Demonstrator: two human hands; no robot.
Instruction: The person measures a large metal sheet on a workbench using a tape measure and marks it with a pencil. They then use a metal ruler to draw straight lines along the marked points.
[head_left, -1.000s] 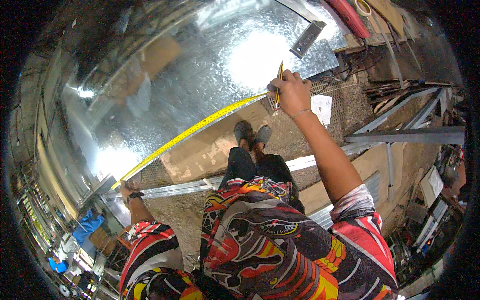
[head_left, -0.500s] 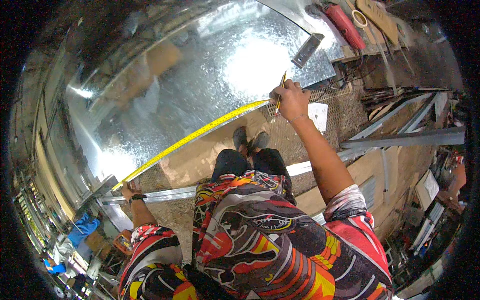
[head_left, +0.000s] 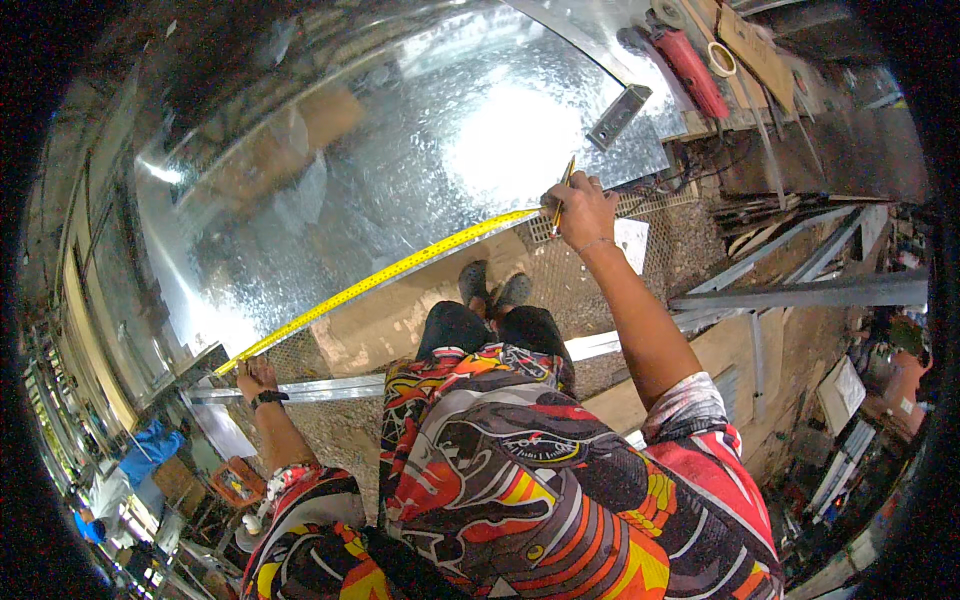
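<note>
A shiny sheet of metal (head_left: 400, 130) spreads out in front of me. Along its near edge runs the yellow blade of a tape measure (head_left: 400, 267), stretched between my hands. My left hand (head_left: 257, 376) is closed on the blade's end at the sheet's left corner. Toward the right end, my right hand (head_left: 584, 211) grips the tape measure's case, mostly hidden by the fingers. A pencil (head_left: 571, 170) also sticks up from that hand, held slantwise. Beyond it a metal square (head_left: 619, 117) lies on the sheet.
At the far right are a red power tool (head_left: 690, 75) and a roll of tape (head_left: 720, 60). Metal bars (head_left: 810, 289) stand at my right. A metal rail (head_left: 330, 390) crosses close to my legs. White paper (head_left: 631, 244) lies below my right hand.
Both hands keep their hold, and the blade still lies along the sheet's edge. The view has shifted slightly; my left hand appears a little farther left.
</note>
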